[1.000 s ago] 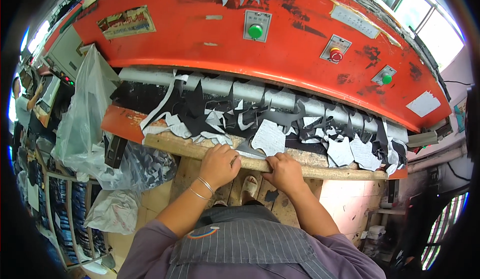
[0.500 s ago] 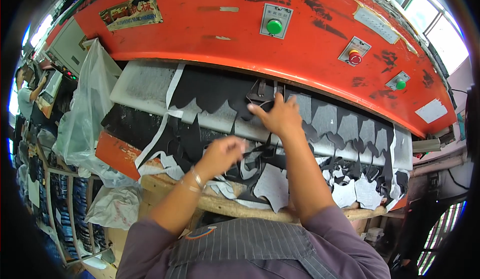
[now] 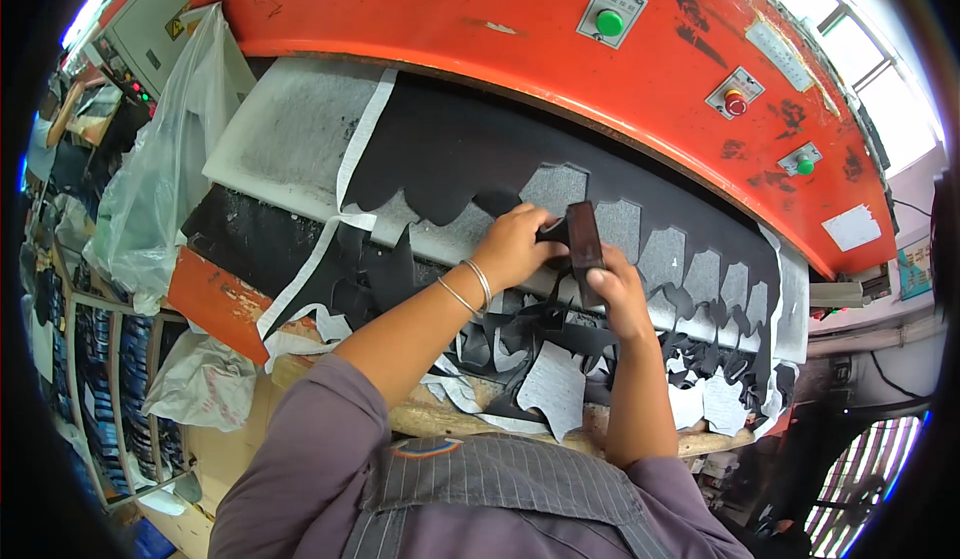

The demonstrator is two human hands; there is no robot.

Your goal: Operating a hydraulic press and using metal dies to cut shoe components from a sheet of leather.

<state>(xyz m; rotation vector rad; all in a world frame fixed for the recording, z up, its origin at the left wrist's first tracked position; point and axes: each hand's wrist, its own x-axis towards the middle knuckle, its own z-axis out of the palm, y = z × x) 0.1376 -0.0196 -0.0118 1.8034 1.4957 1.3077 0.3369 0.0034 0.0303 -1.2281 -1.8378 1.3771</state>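
My right hand [image 3: 622, 294] grips a dark cutting die [image 3: 585, 244] by its near end, tilted up over the sheet. My left hand [image 3: 515, 244] is closed at the die's left side, its fingers on a small black cut piece [image 3: 554, 229] partly hidden by hand and die. Beneath lies a black sheet [image 3: 450, 139] with a pale backing. A row of cut-out openings runs along it, with grey showing through, one opening [image 3: 555, 187] just beyond the die. Its near edge is scalloped.
An orange machine beam [image 3: 420, 19] with green buttons [image 3: 609, 24] and a red button [image 3: 735, 103] spans the far side. A pale cutting board [image 3: 275, 129] lies under the sheet. Black and pale scraps [image 3: 553, 384] crowd the near ledge. A clear plastic bag [image 3: 180, 159] hangs at left.
My right hand has lifted the die off the sheet and brought it nearer, uncovering an opening. My left hand has moved up and right to meet it. The view has shifted.
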